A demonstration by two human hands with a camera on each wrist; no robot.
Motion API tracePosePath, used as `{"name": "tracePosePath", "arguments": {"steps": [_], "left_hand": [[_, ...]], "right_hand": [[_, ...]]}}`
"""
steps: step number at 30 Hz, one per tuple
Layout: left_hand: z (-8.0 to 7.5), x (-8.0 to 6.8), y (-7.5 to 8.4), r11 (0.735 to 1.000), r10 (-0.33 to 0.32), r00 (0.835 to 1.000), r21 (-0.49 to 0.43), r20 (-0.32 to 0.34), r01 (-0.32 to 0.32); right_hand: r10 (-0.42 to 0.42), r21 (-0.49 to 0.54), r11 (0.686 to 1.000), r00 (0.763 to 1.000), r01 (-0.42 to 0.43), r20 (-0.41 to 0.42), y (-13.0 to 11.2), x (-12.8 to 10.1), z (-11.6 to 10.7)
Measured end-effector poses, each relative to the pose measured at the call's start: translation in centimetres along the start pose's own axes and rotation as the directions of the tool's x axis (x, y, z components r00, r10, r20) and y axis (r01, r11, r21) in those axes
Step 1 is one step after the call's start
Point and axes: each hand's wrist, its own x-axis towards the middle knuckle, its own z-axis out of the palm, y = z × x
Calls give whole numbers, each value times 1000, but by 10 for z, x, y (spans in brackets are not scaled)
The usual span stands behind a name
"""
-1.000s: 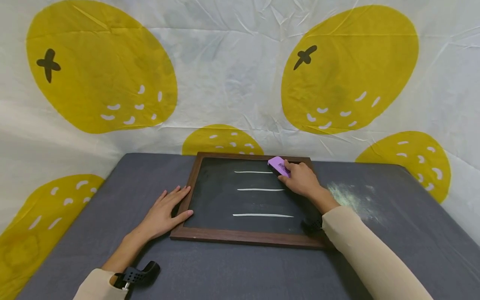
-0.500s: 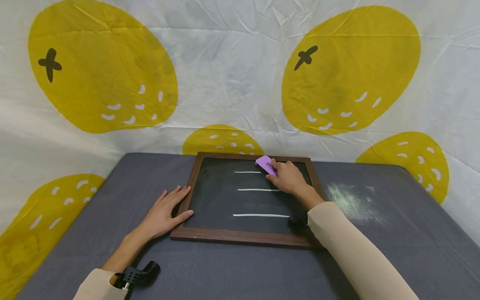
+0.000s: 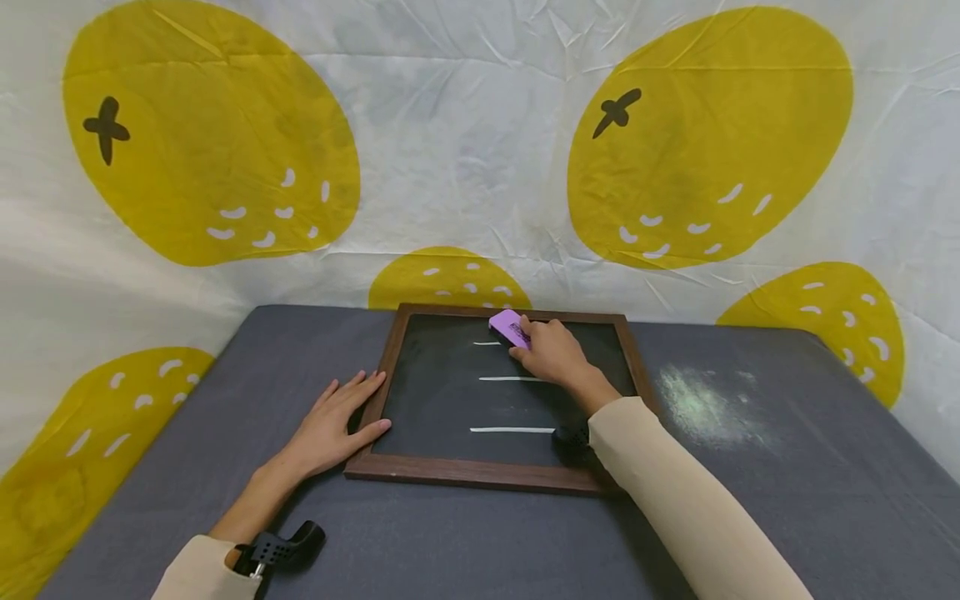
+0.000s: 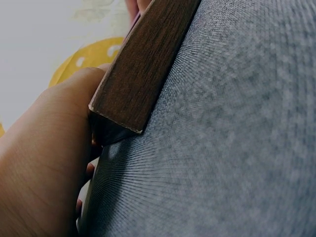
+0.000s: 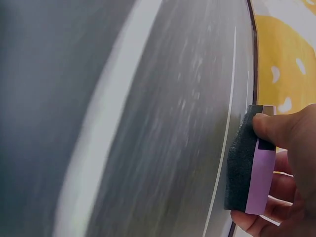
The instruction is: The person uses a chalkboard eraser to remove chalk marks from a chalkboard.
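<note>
A chalkboard [image 3: 442, 400] in a brown wooden frame [image 3: 480, 473] lies on the table, bearing three white chalk lines. My right hand [image 3: 555, 354] grips a purple chalkboard eraser [image 3: 507, 327] with a dark felt side, over the top line near the far edge. In the right wrist view, thumb and fingers pinch the eraser [image 5: 260, 173] from opposite sides, felt towards the board. Only a short left piece of the top line [image 3: 486, 343] shows; the right parts of the lower two are behind my arm. My left hand [image 3: 322, 429] rests with fingers spread on the frame's left edge.
A grey cloth covers the table [image 3: 450, 542]. Pale chalk dust [image 3: 701, 404] marks it right of the board. Behind hangs a white curtain [image 3: 465, 150] with yellow fruit prints. Each wrist wears a black camera mount [image 3: 281, 546].
My right hand has slid the eraser leftward along the top line, and less of that line shows to the left of it. My left hand has stayed on the frame.
</note>
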Motion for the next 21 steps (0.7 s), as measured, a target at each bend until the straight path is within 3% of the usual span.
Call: {"name": "tracePosePath", "arguments": {"steps": [16, 21], "left_hand": [[0, 1, 0, 1000, 0, 1000, 9, 4, 0], [-1, 0, 2, 1000, 3, 1000, 12, 3, -3]], "right_hand": [[-36, 23, 999, 999, 36, 19, -30, 15, 9], [-86, 20, 996, 996, 86, 13, -30, 12, 9]]}}
